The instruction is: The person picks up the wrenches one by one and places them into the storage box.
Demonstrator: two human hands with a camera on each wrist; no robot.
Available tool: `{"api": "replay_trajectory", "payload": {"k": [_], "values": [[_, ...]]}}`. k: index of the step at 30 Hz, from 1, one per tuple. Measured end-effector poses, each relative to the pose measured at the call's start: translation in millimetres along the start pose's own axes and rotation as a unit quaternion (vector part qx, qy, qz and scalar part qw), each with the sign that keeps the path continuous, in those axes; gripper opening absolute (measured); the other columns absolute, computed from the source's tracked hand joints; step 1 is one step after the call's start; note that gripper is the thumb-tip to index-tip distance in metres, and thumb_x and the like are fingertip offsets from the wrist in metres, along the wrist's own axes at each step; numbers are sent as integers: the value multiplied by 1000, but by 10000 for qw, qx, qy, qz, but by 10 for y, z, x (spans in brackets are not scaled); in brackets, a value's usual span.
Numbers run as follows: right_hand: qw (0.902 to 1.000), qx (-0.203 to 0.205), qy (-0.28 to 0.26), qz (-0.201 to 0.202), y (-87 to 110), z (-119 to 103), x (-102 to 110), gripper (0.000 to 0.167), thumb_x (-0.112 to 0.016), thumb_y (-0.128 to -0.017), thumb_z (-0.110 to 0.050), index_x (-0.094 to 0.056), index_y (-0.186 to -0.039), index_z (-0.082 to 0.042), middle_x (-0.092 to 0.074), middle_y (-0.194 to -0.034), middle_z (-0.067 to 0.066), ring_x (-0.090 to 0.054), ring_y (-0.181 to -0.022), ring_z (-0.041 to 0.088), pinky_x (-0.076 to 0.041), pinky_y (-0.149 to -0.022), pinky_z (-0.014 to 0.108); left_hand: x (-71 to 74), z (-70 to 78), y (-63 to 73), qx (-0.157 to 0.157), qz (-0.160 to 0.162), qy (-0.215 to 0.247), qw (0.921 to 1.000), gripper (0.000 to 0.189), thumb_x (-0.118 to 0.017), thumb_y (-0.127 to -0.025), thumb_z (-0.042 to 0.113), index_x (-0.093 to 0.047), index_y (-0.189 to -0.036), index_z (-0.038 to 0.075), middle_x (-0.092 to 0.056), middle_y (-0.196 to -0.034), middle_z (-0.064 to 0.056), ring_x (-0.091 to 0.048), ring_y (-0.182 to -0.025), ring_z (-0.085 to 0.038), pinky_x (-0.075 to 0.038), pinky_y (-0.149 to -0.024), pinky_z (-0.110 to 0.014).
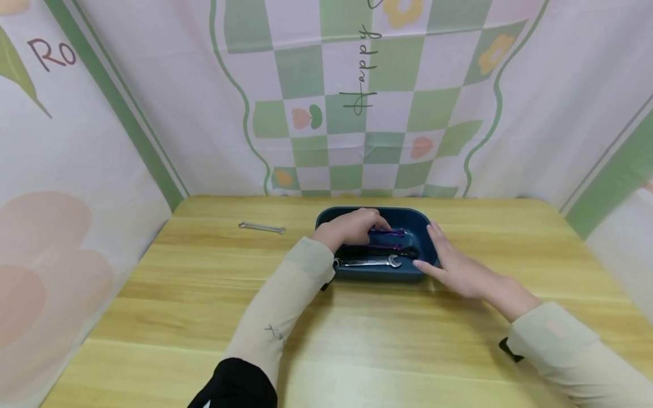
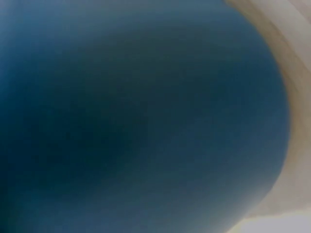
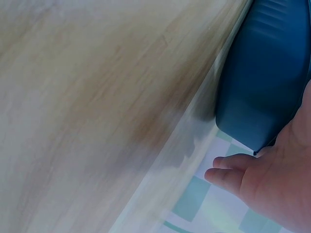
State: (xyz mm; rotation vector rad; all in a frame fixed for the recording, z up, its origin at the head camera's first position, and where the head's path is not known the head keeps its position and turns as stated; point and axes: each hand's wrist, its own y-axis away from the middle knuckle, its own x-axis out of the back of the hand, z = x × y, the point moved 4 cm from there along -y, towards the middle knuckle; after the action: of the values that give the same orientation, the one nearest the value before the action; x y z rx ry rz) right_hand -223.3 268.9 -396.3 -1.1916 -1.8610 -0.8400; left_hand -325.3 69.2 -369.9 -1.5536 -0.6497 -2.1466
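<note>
A dark blue plastic bin (image 1: 377, 276) sits toward the back of the wooden table. Over its left side reaches my left hand (image 1: 349, 225), fingers bent down inside and pinching a small purple wrench (image 1: 395, 233). Nearer in the bin lie another purple wrench (image 1: 390, 247), a black tool with a rounded end (image 1: 410, 252) and a silver wrench (image 1: 369, 262). My right hand (image 1: 461, 272) rests against the bin's right end, fingers fairly straight and thumb at the near corner. Only the blurred blue bin wall (image 2: 170, 121) fills most of the left wrist view.
A small silver wrench (image 1: 262, 228) lies on the table (image 1: 204, 294) left of the bin. Behind the table's back edge hangs a curtain (image 1: 347, 153) with green and white checks. More printed cloth (image 1: 76, 198) hangs along the left side.
</note>
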Motion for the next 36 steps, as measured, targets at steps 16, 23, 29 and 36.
{"api": "replay_trajectory", "payload": {"k": [16,23,29,36], "values": [[10000,29,-88,-18,31,-48,48,98,-48,-105,-55,14,-162,-4,21,-167,16,-7,-149,53,-18,-113,70,-154,-68,-93,163,-284,50,9995,54,-58,-95,-12,-64,-141,15,-58,-130,-7,-55,-122,-17,-48,-98,-24],[10000,21,-46,-4,28,-65,45,97,-49,-106,-53,13,-161,-2,20,-167,18,-9,-149,54,-18,-114,69,-180,-109,-116,177,-299,71,9994,53,-60,-95,-12,-65,-140,15,-59,-130,-8,-56,-121,-18,-48,-97,-24],[10000,26,-73,32,39,-79,30,97,-49,-106,-52,12,-161,-1,18,-167,20,-9,-148,54,-18,-114,69,-200,-137,-118,244,-318,102,9991,54,-59,-94,-13,-65,-140,14,-59,-131,-8,-56,-121,-17,-48,-99,-25],[9999,41,-62,71,57,-72,30,97,-49,-106,-52,11,-162,-2,18,-168,19,-9,-149,53,-18,-114,69,-227,-166,-131,172,-336,110,9992,55,-57,-93,-15,-65,-140,14,-61,-128,-7,-56,-117,-15,-48,-94,-23]]}}
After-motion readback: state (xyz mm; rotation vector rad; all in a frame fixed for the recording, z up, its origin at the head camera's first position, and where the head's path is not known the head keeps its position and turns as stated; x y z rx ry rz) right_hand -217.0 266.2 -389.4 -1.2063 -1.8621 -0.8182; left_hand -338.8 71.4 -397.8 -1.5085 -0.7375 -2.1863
